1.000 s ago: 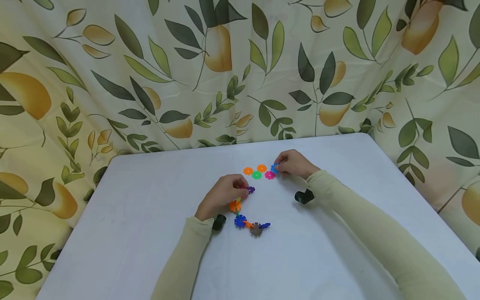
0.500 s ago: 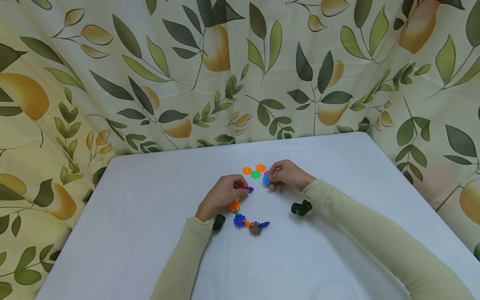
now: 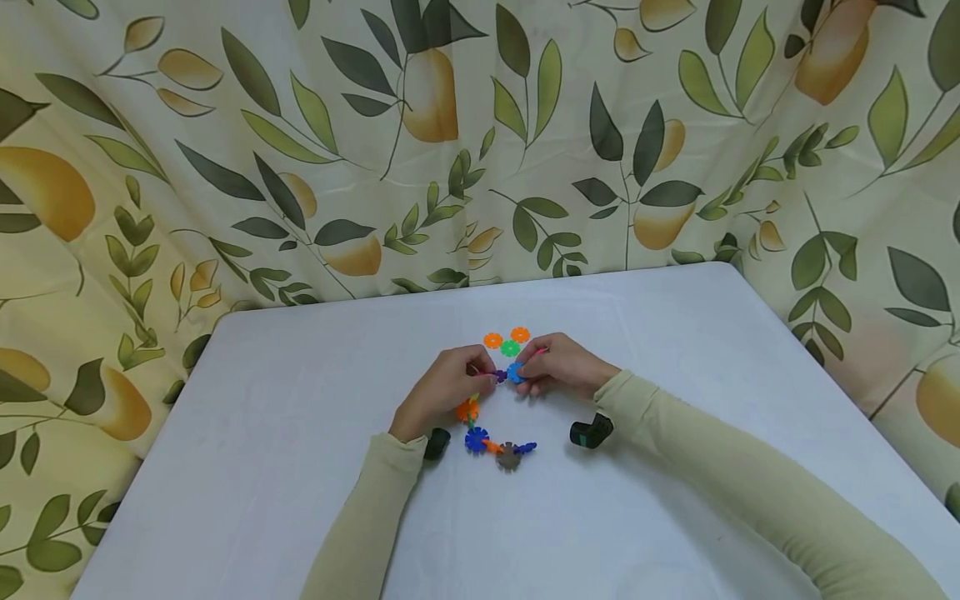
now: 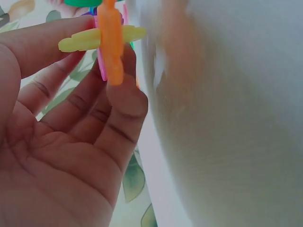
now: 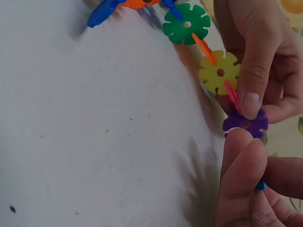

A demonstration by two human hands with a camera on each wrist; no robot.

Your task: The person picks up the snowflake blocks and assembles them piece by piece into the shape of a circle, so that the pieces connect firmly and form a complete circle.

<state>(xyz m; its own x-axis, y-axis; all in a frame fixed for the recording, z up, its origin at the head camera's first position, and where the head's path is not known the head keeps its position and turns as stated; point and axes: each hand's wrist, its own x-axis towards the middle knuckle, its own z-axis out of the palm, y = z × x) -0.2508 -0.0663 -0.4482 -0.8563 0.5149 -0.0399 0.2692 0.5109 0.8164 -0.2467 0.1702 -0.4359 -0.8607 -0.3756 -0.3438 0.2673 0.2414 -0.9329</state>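
A chain of notched plastic linking discs curves over the table, with a blue disc (image 3: 476, 439), a grey-brown disc (image 3: 508, 456) and a dark blue disc (image 3: 527, 447) at its near end. My left hand (image 3: 442, 387) pinches the far end, thumb against the purple disc (image 5: 246, 124). Pink, yellow (image 5: 219, 72) and green (image 5: 187, 23) discs follow it in the right wrist view. My right hand (image 3: 570, 364) pinches a light blue disc (image 3: 514, 372) right at the purple disc's edge; its fingers mostly hide it in the right wrist view.
Beyond the hands lie two loose orange discs (image 3: 492, 341), a green disc (image 3: 510, 348) and a pink disc, mostly behind the right hand. A white cloth covers the table (image 3: 300, 467). A leaf-patterned curtain (image 3: 420, 192) hangs behind it.
My right hand has carried the light blue disc leftward and nearer, from beside the loose discs to the purple disc. The left hand has stayed nearly still, holding the chain.
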